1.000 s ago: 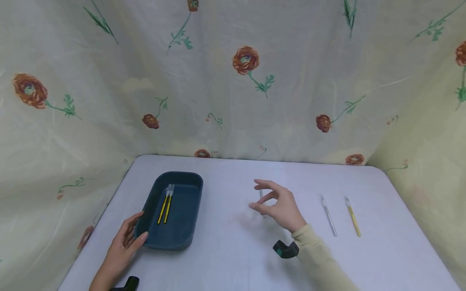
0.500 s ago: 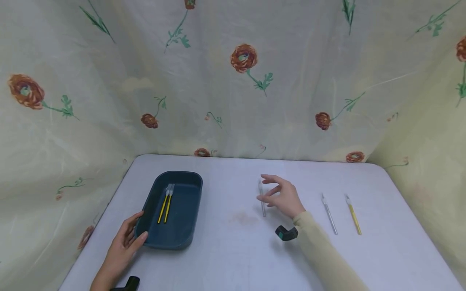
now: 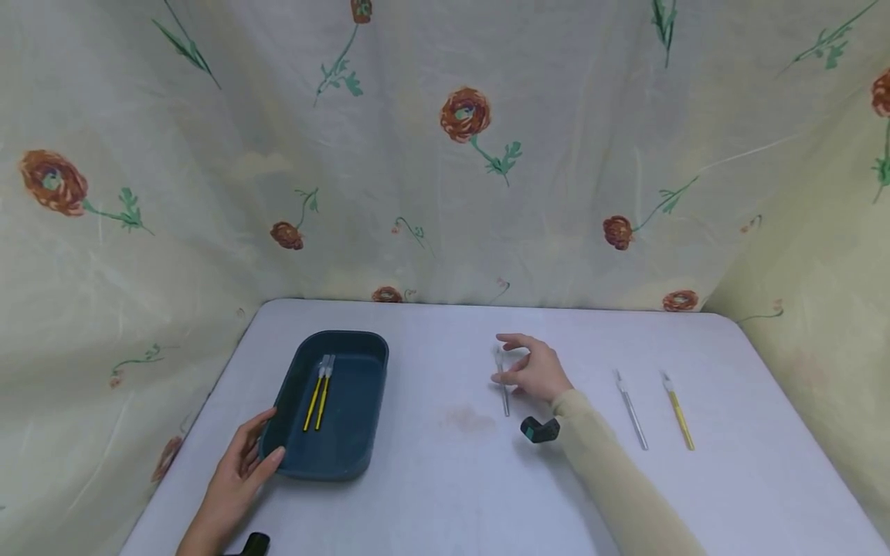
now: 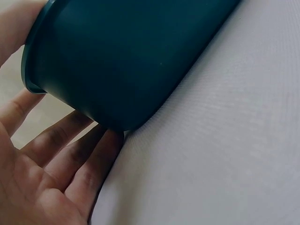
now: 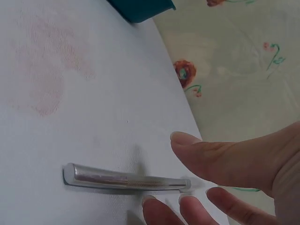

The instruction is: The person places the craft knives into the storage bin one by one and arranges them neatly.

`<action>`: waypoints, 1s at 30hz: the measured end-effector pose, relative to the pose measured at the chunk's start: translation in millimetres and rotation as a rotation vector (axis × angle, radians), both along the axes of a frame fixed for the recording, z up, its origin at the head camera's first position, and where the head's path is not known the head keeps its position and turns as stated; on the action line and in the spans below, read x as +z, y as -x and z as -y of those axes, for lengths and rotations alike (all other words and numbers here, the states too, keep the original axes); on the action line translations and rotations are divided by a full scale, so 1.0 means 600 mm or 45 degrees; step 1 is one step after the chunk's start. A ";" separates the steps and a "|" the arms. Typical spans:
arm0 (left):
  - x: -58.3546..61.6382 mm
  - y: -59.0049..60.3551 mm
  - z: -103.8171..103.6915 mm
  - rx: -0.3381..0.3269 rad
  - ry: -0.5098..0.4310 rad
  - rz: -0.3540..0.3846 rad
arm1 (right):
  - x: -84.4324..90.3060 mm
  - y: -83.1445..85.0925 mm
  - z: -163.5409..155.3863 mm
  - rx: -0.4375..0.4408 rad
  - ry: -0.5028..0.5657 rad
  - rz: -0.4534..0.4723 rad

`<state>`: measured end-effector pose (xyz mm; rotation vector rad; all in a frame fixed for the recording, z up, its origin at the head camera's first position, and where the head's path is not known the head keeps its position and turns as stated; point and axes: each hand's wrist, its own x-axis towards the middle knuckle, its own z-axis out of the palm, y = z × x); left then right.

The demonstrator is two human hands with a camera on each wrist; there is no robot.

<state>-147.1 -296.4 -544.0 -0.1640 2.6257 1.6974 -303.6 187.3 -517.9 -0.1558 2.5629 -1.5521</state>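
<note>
My left hand (image 3: 235, 475) holds the near left corner of a dark teal tray (image 3: 351, 417); in the left wrist view the thumb is at the rim and the fingers lie against the outer wall. Two yellow-handled craft knives (image 3: 320, 401) with clear caps lie side by side in the tray. Right of it, a silver craft knife (image 3: 504, 401) lies on the white table. Over this knife hovers my right hand (image 3: 537, 374), thumb and fingers spread on either side of it. The right wrist view shows the silver handle (image 5: 126, 180) with the fingertips close by, not gripping.
Farther right on the table (image 3: 445, 494) lie another silver craft knife (image 3: 631, 413) and a yellow one (image 3: 677, 413), roughly parallel. A flowered cloth (image 3: 542, 193) hangs behind and at both sides. A faint pinkish stain (image 3: 469, 419) marks the tabletop.
My right hand has moved slightly right and lowered toward the middle silver craft knife, its fingers coming around it. The left hand stays at the tray.
</note>
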 end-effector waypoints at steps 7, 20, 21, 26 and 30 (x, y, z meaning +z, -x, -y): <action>0.002 0.000 -0.002 -0.005 -0.013 0.008 | -0.012 0.007 -0.003 0.002 -0.056 0.033; 0.004 0.003 -0.001 -0.006 -0.010 0.015 | -0.008 0.023 0.002 0.060 -0.168 -0.015; 0.005 0.003 -0.002 -0.005 -0.008 0.018 | -0.009 0.024 0.002 0.066 -0.176 -0.017; 0.003 0.001 -0.003 -0.001 -0.005 0.041 | -0.015 0.033 -0.002 0.118 -0.210 -0.011; 0.001 -0.001 -0.002 0.002 -0.002 0.049 | -0.018 0.037 -0.005 0.169 -0.230 0.001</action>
